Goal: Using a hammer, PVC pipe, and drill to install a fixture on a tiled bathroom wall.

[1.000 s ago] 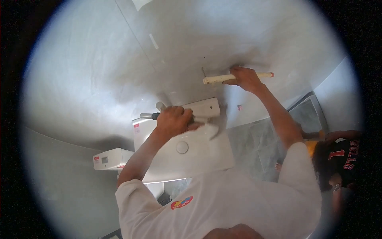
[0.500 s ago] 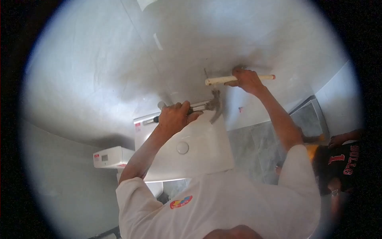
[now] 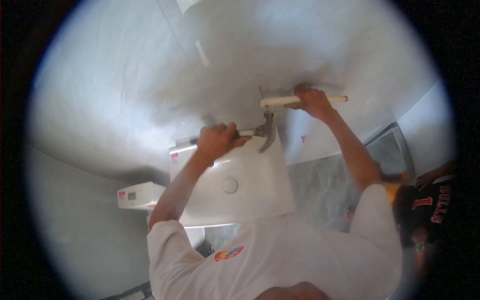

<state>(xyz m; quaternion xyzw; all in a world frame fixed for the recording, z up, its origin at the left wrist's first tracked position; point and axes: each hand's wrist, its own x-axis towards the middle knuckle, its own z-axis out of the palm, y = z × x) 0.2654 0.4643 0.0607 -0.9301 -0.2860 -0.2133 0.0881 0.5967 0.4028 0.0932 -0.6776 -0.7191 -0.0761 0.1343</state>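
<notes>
My left hand [image 3: 216, 143] is closed around the handle of a claw hammer [image 3: 267, 131], held sideways over a white rectangular fixture, with its claw toward me. The hammer's striking face is close under the left end of a cream-coloured rod [image 3: 275, 101]; whether they touch I cannot tell. My right hand [image 3: 311, 102] grips this rod near its middle and holds it roughly level along the grey wall. Its right end is reddish. A thin dark nail-like line [image 3: 260, 91] stands above the rod's left end.
The white fixture [image 3: 250, 200], perhaps a washbasin, has a round cap [image 3: 230, 185]. A white box with a small display [image 3: 135, 196] sits at left. Grey wall [image 3: 150, 60] rises ahead, with grey floor tiles [image 3: 320, 185] below. A person in a dark jersey [image 3: 425, 205] is at right.
The hammer head was blurred by motion and now looks sharp, its claw shifted slightly left. My right hand and the rod have barely moved.
</notes>
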